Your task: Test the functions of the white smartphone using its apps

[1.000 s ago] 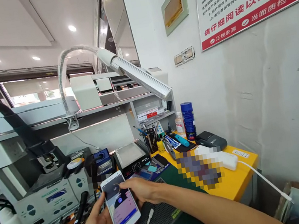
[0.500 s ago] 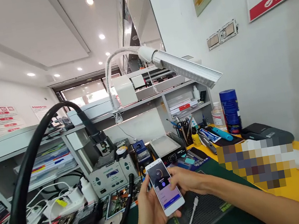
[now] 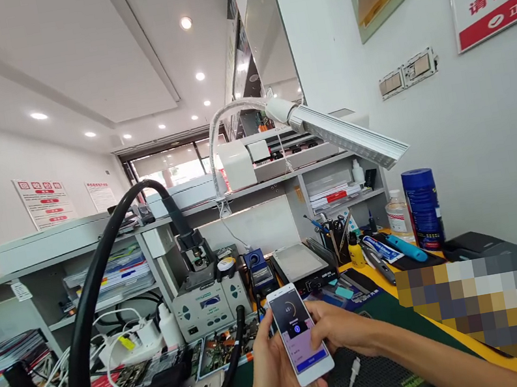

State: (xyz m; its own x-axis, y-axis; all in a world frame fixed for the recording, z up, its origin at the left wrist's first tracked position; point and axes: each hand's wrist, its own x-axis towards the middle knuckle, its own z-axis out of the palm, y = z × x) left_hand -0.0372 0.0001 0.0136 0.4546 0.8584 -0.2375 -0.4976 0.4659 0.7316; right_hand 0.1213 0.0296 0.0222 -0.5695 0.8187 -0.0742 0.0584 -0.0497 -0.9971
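Observation:
A white smartphone point(image 3: 310, 353) with a lit screen is held upright and slightly tilted at the front of the bench. My left hand point(image 3: 274, 369) cradles it from the left and below, fingers wrapped behind its back. From the right, my right hand point(image 3: 343, 330) grips its edge, the thumb over the lower part of the screen; its other fingers are partly hidden behind the phone. On the screen are a round dial, a blue icon and a blue bar at the bottom. Below lies a dark mat point(image 3: 381, 364) with a white cable point(image 3: 350, 384) whose plug end points up.
A thick black hose point(image 3: 80, 355) arches over the left side from a grey soldering station point(image 3: 211, 307). A tray of circuit boards point(image 3: 222, 348) sits beside it. A white lamp point(image 3: 347, 132) hangs above. At right stand a blue canister point(image 3: 423, 209) and a black device point(image 3: 490, 247).
The camera view has swung left and up, so everything appears lower and further right. Both hands still hold the phone, and the right thumb has shifted a little over the screen.

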